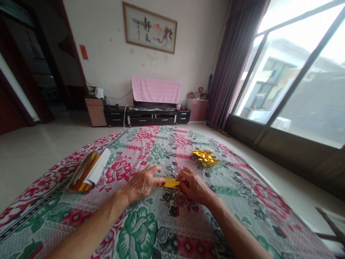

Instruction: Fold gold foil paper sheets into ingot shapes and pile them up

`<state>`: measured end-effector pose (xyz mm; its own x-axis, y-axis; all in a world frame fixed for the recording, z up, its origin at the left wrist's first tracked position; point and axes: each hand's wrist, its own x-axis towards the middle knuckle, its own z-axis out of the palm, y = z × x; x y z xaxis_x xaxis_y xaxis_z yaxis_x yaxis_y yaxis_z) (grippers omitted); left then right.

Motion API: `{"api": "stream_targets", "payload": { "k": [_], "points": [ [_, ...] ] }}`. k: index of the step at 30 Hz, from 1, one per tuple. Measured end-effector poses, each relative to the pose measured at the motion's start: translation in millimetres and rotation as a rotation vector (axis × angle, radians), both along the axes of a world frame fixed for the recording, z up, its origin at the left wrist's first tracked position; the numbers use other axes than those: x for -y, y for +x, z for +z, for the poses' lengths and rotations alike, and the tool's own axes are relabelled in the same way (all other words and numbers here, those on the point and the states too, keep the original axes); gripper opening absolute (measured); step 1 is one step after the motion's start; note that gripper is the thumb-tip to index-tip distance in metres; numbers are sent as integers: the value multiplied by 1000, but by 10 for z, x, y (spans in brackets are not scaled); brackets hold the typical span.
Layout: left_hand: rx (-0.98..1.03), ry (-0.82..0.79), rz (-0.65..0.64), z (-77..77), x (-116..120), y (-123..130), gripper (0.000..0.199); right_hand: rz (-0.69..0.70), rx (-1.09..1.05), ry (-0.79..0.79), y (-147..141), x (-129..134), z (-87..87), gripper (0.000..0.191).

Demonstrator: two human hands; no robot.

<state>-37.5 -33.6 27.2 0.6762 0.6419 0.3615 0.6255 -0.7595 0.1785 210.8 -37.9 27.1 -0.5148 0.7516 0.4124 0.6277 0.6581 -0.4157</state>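
I sit at a round table spread with a floral cloth [167, 230] in red, green and grey; it fills the lower half of the view. Past it lies a pale tiled floor, and against the far wall stands a low dark cabinet [151, 116] with a pink towel [155, 90] draped on what stands on it. A framed picture [150, 28] hangs above. On my right a big window [296, 72] lets in bright light, with a purple curtain [231, 64] at its left edge.

On the cloth to my left lies a stack of gold sheets [87, 172], its top leaves curling up to show white backs. Farther off, right of centre, lie a few folded gold pieces [206, 158], close together.

My left hand [141, 185] and right hand [194, 186] rest on the cloth near the middle, facing each other. Between them lies a gold strip [169, 183], flat on the cloth. My left fingers press down on its left end and my right fingers close over its right end, so both hands are clamped on the strip.
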Motion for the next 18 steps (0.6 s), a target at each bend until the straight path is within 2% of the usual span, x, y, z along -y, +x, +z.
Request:
{"api": "stream_targets", "payload": {
  "k": [11,18],
  "points": [
    [-128,58,-19,30,33,20,34,50,53,-41,18,-9,-46,24],
    [-198,94,-28,117,100,101,30,12,93,-18,-25,15,-6,23]
  ]
}}
